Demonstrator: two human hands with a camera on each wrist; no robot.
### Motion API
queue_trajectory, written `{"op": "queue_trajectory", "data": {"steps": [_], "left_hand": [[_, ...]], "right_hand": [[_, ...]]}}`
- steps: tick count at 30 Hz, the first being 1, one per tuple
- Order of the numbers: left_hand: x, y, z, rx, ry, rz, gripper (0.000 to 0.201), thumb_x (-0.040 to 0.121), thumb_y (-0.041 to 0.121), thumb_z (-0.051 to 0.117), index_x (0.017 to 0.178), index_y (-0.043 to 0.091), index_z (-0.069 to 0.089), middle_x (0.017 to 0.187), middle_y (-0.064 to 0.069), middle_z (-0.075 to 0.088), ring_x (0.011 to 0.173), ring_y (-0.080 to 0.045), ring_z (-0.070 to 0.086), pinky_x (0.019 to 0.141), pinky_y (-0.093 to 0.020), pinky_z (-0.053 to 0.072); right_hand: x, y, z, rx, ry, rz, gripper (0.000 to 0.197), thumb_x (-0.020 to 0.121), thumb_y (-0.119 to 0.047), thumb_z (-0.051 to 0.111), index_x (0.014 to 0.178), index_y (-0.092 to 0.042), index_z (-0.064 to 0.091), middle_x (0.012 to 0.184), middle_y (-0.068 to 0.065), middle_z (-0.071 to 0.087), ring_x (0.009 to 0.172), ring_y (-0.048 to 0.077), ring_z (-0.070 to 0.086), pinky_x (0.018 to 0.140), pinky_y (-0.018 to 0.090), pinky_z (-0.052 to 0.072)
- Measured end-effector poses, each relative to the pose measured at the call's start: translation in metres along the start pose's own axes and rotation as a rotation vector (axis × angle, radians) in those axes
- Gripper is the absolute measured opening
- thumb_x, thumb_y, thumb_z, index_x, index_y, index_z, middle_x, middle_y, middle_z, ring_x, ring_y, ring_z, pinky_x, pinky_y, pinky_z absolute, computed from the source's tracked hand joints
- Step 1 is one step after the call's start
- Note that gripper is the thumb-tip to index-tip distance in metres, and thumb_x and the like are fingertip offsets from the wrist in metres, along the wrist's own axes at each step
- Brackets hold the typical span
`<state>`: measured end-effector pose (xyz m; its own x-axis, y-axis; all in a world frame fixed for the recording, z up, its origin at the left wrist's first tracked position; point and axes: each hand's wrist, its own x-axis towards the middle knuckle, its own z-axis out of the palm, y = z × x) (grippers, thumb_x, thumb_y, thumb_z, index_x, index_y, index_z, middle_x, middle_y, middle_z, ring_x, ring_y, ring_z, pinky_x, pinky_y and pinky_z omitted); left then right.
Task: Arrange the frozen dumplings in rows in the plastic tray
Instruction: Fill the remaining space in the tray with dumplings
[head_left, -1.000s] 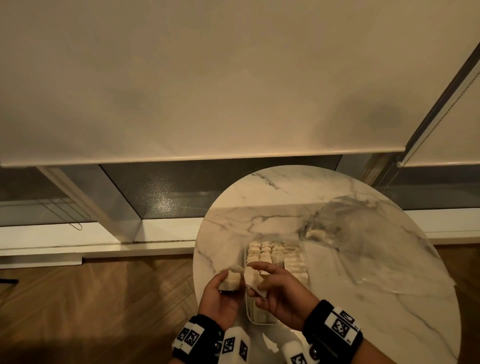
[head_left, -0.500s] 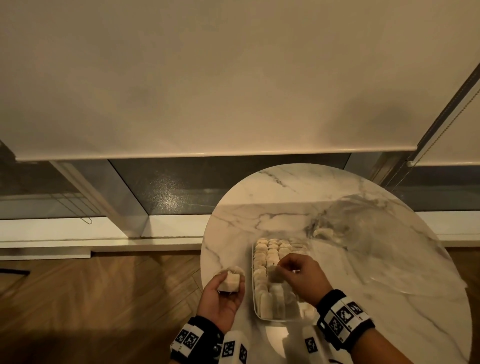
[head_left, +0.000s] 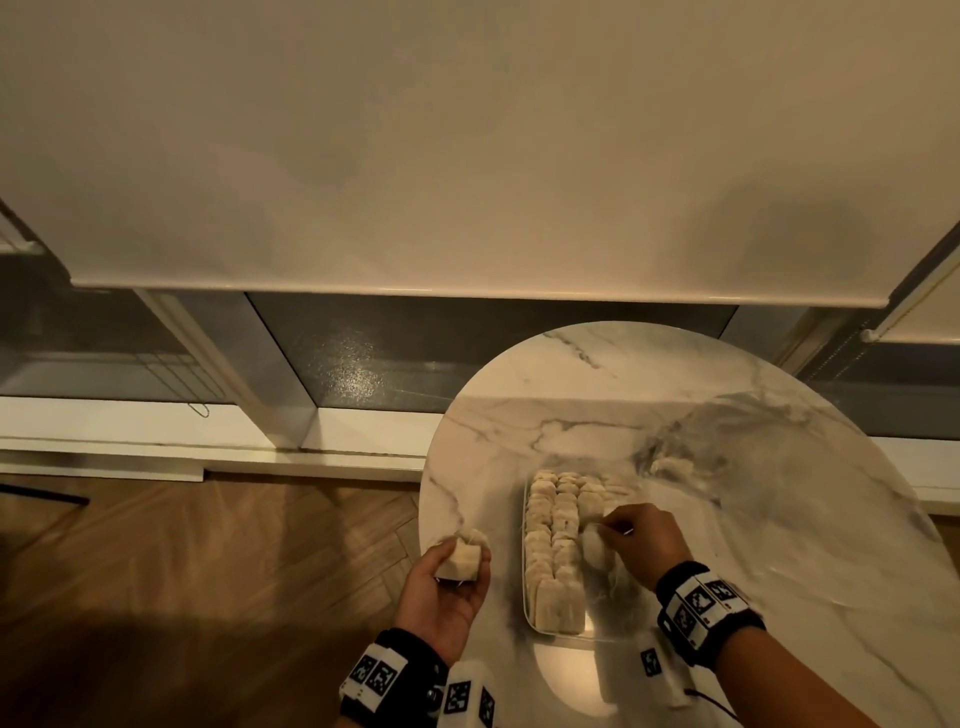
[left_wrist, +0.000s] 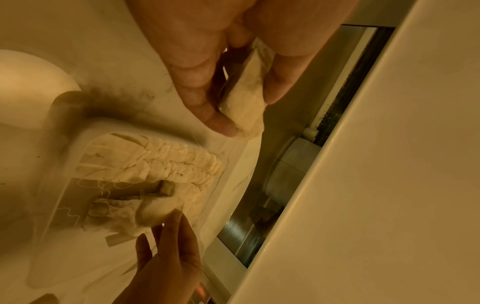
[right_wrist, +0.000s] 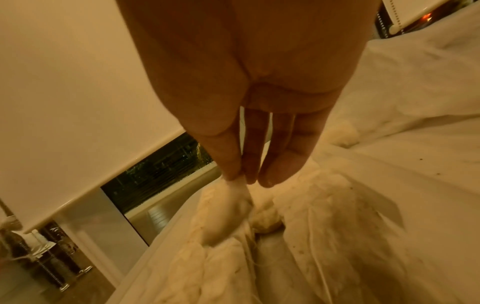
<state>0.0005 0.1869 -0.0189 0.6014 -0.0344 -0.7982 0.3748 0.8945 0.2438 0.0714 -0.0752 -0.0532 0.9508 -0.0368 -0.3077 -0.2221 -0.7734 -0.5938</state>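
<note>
Dumplings (head_left: 551, 540) are standing packed in rows inside the plastic tray (head_left: 525, 597), which is sitting on the marble tabletop (head_left: 779, 545), seen from the head. The left hand (head_left: 447, 592) is hovering just left of the tray, its grip curled around a spare dumpling (head_left: 462, 558). The right hand (head_left: 641, 543) is reaching over the tray.

Left wrist view: thumb and fingers (left_wrist: 205, 98) are clasping that dumpling (left_wrist: 246, 96) above the tabletop edge.

Right wrist view: fingertips (right_wrist: 231, 166) are pinching the top of another dumpling (right_wrist: 228, 214) over the tray's rows.
</note>
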Motion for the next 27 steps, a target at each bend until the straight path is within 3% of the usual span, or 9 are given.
{"op": "queue_trajectory", "data": {"steps": [6,10,12,17,27], "left_hand": [[0.003,0.002,0.000,-0.021,-0.006,-0.003,0.027,0.076,0.011,0.067,0.102,0.005,0.064,0.096,-0.021,0.069,0.083,-0.032,0.066,0.061,-0.033,0.060],[0.006,0.003,0.001,-0.002,-0.012,-0.006,0.025,0.079,0.012,0.067,0.103,0.005,0.064,0.097,-0.021,0.069,0.082,-0.031,0.066,0.061,-0.033,0.060],[0.007,0.003,0.002,0.002,-0.004,-0.004,0.024,0.080,0.012,0.066,0.103,0.005,0.064,0.097,-0.021,0.069,0.083,-0.031,0.066,0.061,-0.033,0.060],[0.010,0.003,0.006,0.020,0.005,0.000,0.026,0.076,0.012,0.067,0.102,0.005,0.065,0.092,-0.021,0.070,0.083,-0.030,0.065,0.062,-0.032,0.060],[0.013,0.001,0.012,0.038,0.021,-0.005,0.032,0.075,0.012,0.067,0.107,0.005,0.063,0.100,-0.021,0.068,0.079,-0.030,0.068,0.062,-0.033,0.060]], "right_hand": [[0.019,0.006,0.004,-0.086,-0.099,0.063,0.024,0.083,-0.014,0.074,0.071,-0.033,0.065,0.077,-0.004,0.067,0.069,0.015,0.065,0.068,0.032,0.058],[0.032,0.002,0.004,-0.183,-0.133,0.058,0.026,0.084,-0.014,0.071,0.070,-0.033,0.062,0.078,-0.007,0.063,0.074,0.010,0.059,0.060,0.015,0.040],[0.038,0.000,0.005,-0.173,-0.121,0.076,0.022,0.085,-0.014,0.071,0.074,-0.032,0.063,0.077,-0.008,0.061,0.071,0.008,0.056,0.056,0.012,0.036],[0.048,-0.004,0.009,-0.114,-0.066,0.116,0.015,0.084,-0.009,0.066,0.085,-0.023,0.072,0.086,-0.001,0.067,0.078,0.014,0.060,0.069,0.021,0.045],[0.054,-0.006,0.018,-0.072,0.013,0.117,0.010,0.085,-0.013,0.066,0.086,-0.020,0.073,0.092,0.002,0.071,0.082,0.017,0.062,0.077,0.027,0.050]]}}
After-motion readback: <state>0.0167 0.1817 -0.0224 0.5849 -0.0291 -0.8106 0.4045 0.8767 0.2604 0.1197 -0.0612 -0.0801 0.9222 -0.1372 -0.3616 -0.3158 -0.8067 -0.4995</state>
